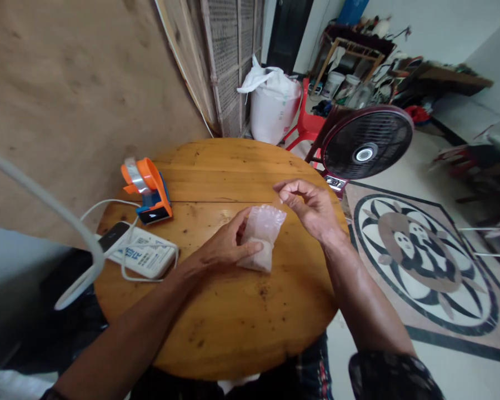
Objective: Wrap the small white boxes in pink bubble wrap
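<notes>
A small clear plastic bag (261,233) with pale contents lies on the round wooden table (233,322). My left hand (227,244) is wrapped around the bag's left side, thumb across its lower part. My right hand (310,205) hovers just right of and above the bag's top corner, thumb and forefinger pinched together; whether they hold anything is too small to make out.
An orange and blue tape dispenser (149,190) stands at the table's left. Beside it lie a white box with a phone (139,251) and a white cable. A black floor fan (366,141) and a white sack (273,103) stand beyond the table.
</notes>
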Motion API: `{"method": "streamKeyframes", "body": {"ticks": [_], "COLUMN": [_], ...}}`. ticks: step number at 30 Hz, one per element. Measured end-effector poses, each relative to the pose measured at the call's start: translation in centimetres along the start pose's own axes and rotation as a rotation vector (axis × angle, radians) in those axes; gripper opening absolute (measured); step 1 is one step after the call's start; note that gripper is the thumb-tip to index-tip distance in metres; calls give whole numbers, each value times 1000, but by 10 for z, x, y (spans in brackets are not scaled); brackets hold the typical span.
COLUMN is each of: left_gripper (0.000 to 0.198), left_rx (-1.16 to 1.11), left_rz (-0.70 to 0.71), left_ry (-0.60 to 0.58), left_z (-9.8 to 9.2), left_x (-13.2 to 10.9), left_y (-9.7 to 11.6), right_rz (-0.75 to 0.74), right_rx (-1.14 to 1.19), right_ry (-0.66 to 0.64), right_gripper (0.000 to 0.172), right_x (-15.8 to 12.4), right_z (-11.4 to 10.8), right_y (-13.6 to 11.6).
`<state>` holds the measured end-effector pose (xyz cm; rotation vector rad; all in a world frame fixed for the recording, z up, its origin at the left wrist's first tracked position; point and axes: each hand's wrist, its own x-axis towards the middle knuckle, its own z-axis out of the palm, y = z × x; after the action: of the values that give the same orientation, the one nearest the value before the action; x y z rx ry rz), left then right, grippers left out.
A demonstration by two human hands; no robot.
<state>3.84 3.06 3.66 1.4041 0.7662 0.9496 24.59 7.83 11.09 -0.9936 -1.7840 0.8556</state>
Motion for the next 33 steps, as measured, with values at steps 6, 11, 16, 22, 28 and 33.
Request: {"method": "streamKeyframes", "body": {"ticks": [6, 11, 16, 22, 28, 33], "left_gripper": [64, 46, 30, 32, 39, 29], "left_rx": [-237, -210, -164, -155, -19, 16], "left_rz": [-85, -215, -257, -218, -138, -120], "left_ry": [-48, 123, 265, 286, 265, 351], "left_z": [-2, -2, 1, 1, 5, 7], "left_x": [3, 7, 9, 11, 12, 12], "left_y": [3, -6, -7, -11, -11, -12], "right_rz": [33, 22, -29, 43, 191, 151], "right_rx": [164, 152, 157, -16, -559, -504], "right_ry": [105, 164, 323, 6, -203, -192], "right_gripper": [13, 19, 25, 30, 35, 24], "right_x": [18, 29, 17, -22, -21, -20], "right_z": [1, 10, 12, 25, 47, 40], "right_y": [35, 69, 55, 10, 16, 21]}}
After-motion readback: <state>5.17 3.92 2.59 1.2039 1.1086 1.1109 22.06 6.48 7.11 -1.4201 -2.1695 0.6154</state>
